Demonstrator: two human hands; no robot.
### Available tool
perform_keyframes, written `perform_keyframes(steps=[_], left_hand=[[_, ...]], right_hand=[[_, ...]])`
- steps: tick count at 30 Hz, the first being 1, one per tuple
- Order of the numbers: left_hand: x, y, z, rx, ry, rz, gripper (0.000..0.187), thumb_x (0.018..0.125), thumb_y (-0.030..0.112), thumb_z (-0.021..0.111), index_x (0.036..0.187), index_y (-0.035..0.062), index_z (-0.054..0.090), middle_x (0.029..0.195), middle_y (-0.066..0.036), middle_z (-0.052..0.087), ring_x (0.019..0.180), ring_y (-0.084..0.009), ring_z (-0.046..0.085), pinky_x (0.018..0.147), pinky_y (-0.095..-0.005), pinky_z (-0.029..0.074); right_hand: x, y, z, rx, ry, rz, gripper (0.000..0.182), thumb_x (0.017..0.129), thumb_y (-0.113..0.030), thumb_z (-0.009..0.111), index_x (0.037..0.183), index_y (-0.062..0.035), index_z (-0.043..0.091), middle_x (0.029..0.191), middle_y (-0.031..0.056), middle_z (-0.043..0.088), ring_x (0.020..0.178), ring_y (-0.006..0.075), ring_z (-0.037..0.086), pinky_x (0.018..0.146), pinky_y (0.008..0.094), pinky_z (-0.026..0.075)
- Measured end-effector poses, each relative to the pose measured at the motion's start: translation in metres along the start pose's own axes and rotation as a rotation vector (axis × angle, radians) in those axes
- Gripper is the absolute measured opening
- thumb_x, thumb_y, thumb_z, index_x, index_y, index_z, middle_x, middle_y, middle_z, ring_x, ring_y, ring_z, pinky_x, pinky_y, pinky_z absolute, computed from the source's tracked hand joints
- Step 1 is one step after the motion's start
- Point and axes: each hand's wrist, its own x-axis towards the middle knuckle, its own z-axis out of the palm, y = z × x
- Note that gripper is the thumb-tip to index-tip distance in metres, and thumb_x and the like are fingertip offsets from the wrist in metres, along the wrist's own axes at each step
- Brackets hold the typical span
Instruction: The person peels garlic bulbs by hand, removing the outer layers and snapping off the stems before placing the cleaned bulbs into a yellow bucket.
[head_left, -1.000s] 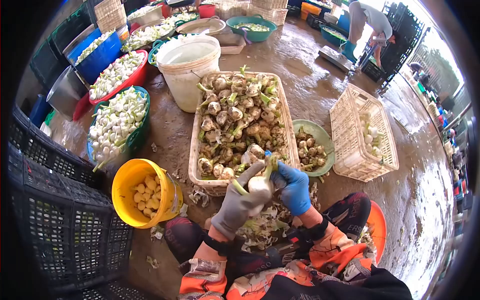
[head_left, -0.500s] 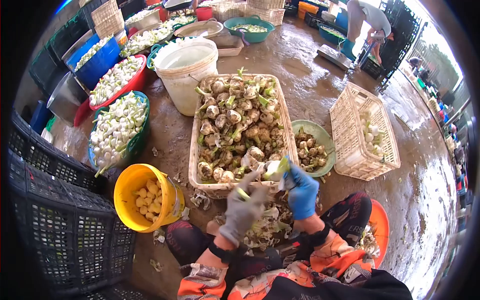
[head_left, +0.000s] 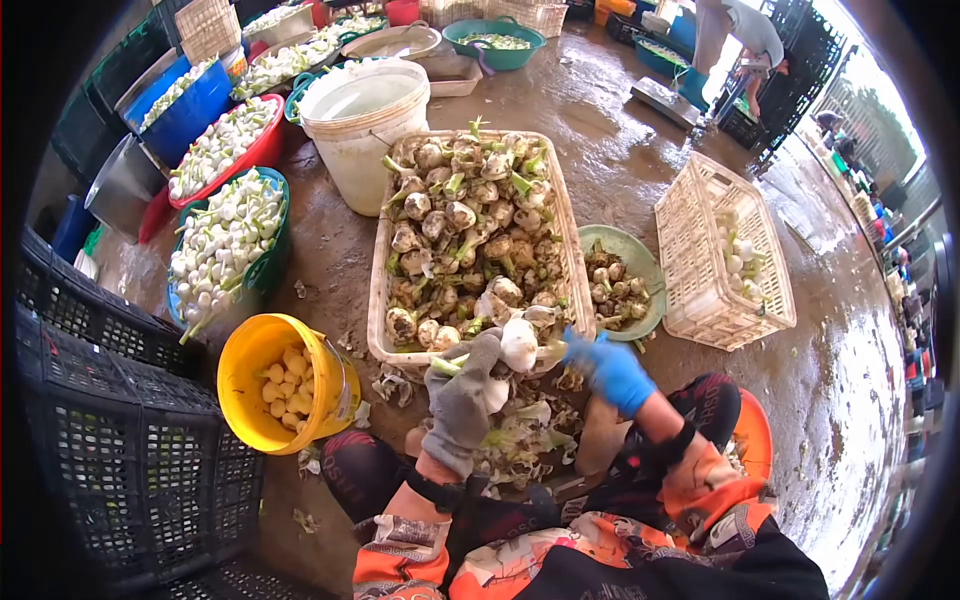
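Note:
My left hand [head_left: 462, 395], in a grey glove, is closed around garlic. A peeled white garlic bulb [head_left: 518, 345] shows at its fingertips, its stem pointing right. A second white bulb [head_left: 495, 394] is tucked lower in the same hand, and a cut green stem [head_left: 447, 365] pokes out on the left. My right hand [head_left: 612, 374], in a blue glove and smeared by motion, is just right of the first bulb's stem end. Both hands are over the near edge of a cream crate [head_left: 380, 300] heaped with dirty, unpeeled garlic [head_left: 465, 240].
Loose garlic skins [head_left: 530, 440] lie below my hands. At left stand a yellow bucket [head_left: 240, 385] of cloves and a green tub of white garlic [head_left: 225, 245]. A green basin [head_left: 650, 285] and a cream crate [head_left: 690, 270] are at right. Behind stands a white bucket [head_left: 370, 150]; a person [head_left: 745, 45] bends farther back.
My right hand has moved slightly right and down from the bulb. My left hand has turned, so the white bulb now shows clear of the blue glove. The view has shifted a little.

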Motion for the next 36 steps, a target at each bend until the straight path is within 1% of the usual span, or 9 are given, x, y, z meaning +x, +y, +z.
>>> perform_keyframes(steps=[5, 9, 15, 21, 25, 26, 28, 31, 36], left_hand=[[-0.004, -0.018, 0.006, 0.764, 0.133, 0.409, 0.018, 0.088, 0.015, 0.068, 0.092, -0.0017, 0.070, 0.076, 0.000, 0.066, 0.065, -0.0044, 0.057, 0.054, -0.0201, 0.045], [0.000, -0.030, 0.001, 0.403, 0.237, 0.171, 0.017, 0.085, 0.014, 0.070, 0.092, -0.0012, 0.071, 0.078, -0.001, 0.068, 0.069, -0.0064, 0.060, 0.060, -0.0217, 0.049], [0.003, -0.023, -0.010, 0.920, 0.059, 0.586, 0.019, 0.087, 0.012, 0.069, 0.101, -0.0010, 0.069, 0.081, -0.003, 0.068, 0.066, -0.0073, 0.059, 0.057, -0.0207, 0.047], [-0.008, 0.017, -0.005, 0.089, -0.142, -0.102, 0.017, 0.092, 0.010, 0.062, 0.105, 0.0006, 0.068, 0.087, 0.000, 0.067, 0.080, -0.0068, 0.061, 0.062, -0.0195, 0.048], [0.005, -0.008, -0.030, 0.420, -0.211, 0.568, 0.035, 0.089, -0.001, 0.060, 0.124, 0.0013, 0.057, 0.125, -0.012, 0.054, 0.089, -0.0154, 0.063, 0.074, -0.0274, 0.055], [0.007, -0.005, -0.027, 0.615, -0.155, 0.724, 0.040, 0.097, 0.013, 0.050, 0.136, 0.0070, 0.045, 0.096, -0.006, 0.063, 0.079, -0.0145, 0.062, 0.067, -0.0309, 0.054], [0.015, -0.020, -0.046, 0.388, -0.048, 0.468, 0.038, 0.098, 0.017, 0.048, 0.136, 0.0073, 0.046, 0.096, -0.005, 0.063, 0.078, -0.0144, 0.062, 0.066, -0.0308, 0.054], [0.003, -0.010, -0.030, -0.254, -0.060, 0.049, 0.037, 0.100, 0.025, 0.044, 0.132, 0.0066, 0.049, 0.098, -0.005, 0.064, 0.076, -0.0161, 0.062, 0.063, -0.0343, 0.055], [0.005, -0.012, -0.029, 0.734, -0.168, 0.627, 0.034, 0.088, 0.004, 0.061, 0.121, 0.0007, 0.056, 0.112, -0.012, 0.059, 0.096, -0.0213, 0.061, 0.083, -0.0362, 0.052]], right_hand=[[0.028, -0.101, -0.023, 0.173, 0.233, -0.001, 0.041, 0.084, -0.021, 0.060, 0.119, 0.0008, 0.056, 0.082, 0.0110, 0.060, 0.076, 0.0269, 0.060, 0.065, 0.0380, 0.048], [0.037, -0.117, -0.007, -0.304, 0.088, 0.042, 0.035, 0.082, -0.012, 0.055, 0.111, 0.0068, 0.056, 0.071, 0.0121, 0.056, 0.067, 0.0259, 0.058, 0.056, 0.0359, 0.047], [0.042, -0.114, -0.006, -0.372, 0.073, 0.171, 0.004, 0.077, -0.008, 0.057, 0.080, -0.0060, 0.055, 0.069, 0.0130, 0.056, 0.064, 0.0325, 0.058, 0.055, 0.0420, 0.045], [0.025, -0.043, -0.007, -0.106, 0.309, 0.329, 0.004, 0.074, -0.010, 0.059, 0.071, -0.0071, 0.057, 0.063, 0.0175, 0.059, 0.061, 0.0380, 0.060, 0.054, 0.0472, 0.047], [-0.025, -0.053, 0.010, -0.150, -0.521, 0.408, 0.027, 0.078, -0.029, 0.065, 0.096, -0.0077, 0.066, 0.081, 0.0201, 0.066, 0.077, 0.0385, 0.065, 0.068, 0.0434, 0.052], [-0.025, -0.057, 0.003, -0.139, -0.515, 0.408, 0.027, 0.078, -0.029, 0.065, 0.096, -0.0077, 0.066, 0.081, 0.0201, 0.066, 0.077, 0.0385, 0.065, 0.068, 0.0434, 0.052], [-0.029, -0.071, -0.020, 0.173, -0.866, 0.140, 0.056, 0.078, -0.048, 0.067, 0.122, -0.0133, 0.061, 0.098, 0.0212, 0.066, 0.091, 0.0382, 0.064, 0.081, 0.0421, 0.051], [0.000, -0.074, -0.042, 0.610, -0.285, 0.152, 0.054, 0.084, -0.027, 0.071, 0.134, -0.0157, 0.052, 0.115, 0.0161, 0.064, 0.101, 0.0287, 0.064, 0.090, 0.0345, 0.048], [0.055, -0.110, -0.054, 1.475, 0.002, 0.566, 0.041, 0.091, -0.020, 0.065, 0.126, -0.0024, 0.056, 0.096, 0.0067, 0.067, 0.079, 0.0149, 0.063, 0.073, 0.0293, 0.055]])
